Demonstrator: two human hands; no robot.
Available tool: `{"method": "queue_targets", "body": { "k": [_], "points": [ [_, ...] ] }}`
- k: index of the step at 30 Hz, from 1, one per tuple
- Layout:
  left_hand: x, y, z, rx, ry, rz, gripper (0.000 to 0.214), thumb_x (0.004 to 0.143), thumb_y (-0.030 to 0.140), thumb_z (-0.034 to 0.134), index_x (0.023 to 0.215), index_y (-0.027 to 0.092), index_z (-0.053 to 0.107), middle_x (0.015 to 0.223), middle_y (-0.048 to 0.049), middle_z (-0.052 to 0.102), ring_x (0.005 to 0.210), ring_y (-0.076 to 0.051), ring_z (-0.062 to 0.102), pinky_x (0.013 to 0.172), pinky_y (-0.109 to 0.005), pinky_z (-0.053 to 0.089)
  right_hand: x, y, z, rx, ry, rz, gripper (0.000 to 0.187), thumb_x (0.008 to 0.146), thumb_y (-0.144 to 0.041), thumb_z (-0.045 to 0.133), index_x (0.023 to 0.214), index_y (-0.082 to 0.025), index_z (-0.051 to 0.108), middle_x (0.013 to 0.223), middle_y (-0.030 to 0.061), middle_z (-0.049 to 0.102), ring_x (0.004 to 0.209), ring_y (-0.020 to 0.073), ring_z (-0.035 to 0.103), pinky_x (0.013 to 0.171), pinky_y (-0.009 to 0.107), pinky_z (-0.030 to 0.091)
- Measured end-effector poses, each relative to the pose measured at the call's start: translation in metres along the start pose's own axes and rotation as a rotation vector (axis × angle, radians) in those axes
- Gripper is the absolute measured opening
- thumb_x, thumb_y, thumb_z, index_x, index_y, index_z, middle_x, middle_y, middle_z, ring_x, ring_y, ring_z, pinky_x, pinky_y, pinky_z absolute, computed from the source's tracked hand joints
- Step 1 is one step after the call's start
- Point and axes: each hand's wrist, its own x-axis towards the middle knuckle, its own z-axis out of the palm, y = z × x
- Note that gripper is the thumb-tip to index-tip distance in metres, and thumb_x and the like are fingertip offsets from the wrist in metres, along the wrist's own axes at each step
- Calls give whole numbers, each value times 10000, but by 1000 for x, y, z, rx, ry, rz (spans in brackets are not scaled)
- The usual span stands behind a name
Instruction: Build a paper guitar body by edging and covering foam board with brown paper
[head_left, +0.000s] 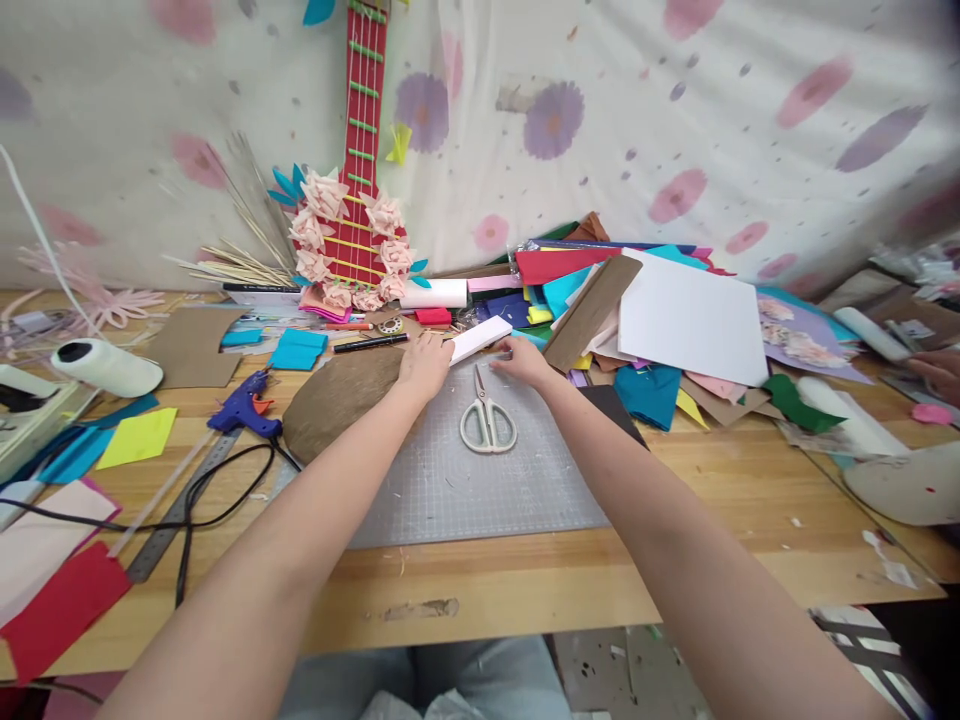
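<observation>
Over the grey cutting mat [420,500], my left hand [426,366] reaches forward with its fingers curled at the left end of a narrow white box-like piece [481,340]. Close to that piece's right end is my right hand [523,360], its thumb and fingers a little apart and nothing seen between them. Scissors with pale handles [489,420] lie closed on the mat between my forearms, points away from me. A brown oval board [337,408] rests left of the mat, partly covered by my left hand and forearm.
A red paper guitar [360,240] with pink flowers leans at the back. Left are a blue glue gun [247,405], its black cord and a steel ruler [180,510]. Right are a white sheet [690,315] and piled coloured paper [649,392]. Another person's hand [937,375] shows far right.
</observation>
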Motion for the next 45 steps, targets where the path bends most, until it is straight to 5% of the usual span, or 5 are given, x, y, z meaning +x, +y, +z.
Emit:
{"method": "queue_targets", "body": {
  "k": [11,20,28,33,45],
  "points": [
    [-32,-8,-23,-610,489,-404,244,929,293,316,790,204,495,834,-64,598,826,-185,535,746,-284,356,-7,-12,9,-143,-93,-67,113,789,-156,556,868,-179,633,936,67,682,850,173,583,699,249,371],
    [-54,-36,-38,-702,613,-491,222,910,279,376,715,217,460,744,-22,566,761,-162,522,721,-252,356,-1,-15,12,-123,-104,-48,163,825,-216,542,961,-183,626,961,46,676,835,149,584,672,219,380],
    [-61,-29,-35,-494,393,-407,225,916,274,358,845,190,554,881,-76,627,842,-201,552,724,-294,366,6,-8,-12,-183,-186,-71,85,775,-148,574,796,-159,655,870,75,683,767,162,579,642,229,362],
    [-49,-8,-23,-192,118,-120,273,869,133,386,995,166,625,1018,-109,641,975,-244,527,806,-349,375,0,11,-35,-163,-161,11,135,809,-168,529,859,-130,649,816,61,678,684,134,573,590,220,366],
    [-33,24,12,23,-61,40,333,844,80,364,969,113,671,1003,-173,635,1036,-275,499,896,-413,331,-20,1,6,-194,-68,10,156,862,-175,496,913,-114,631,1032,152,638,952,206,575,779,268,376]
  ]
}}
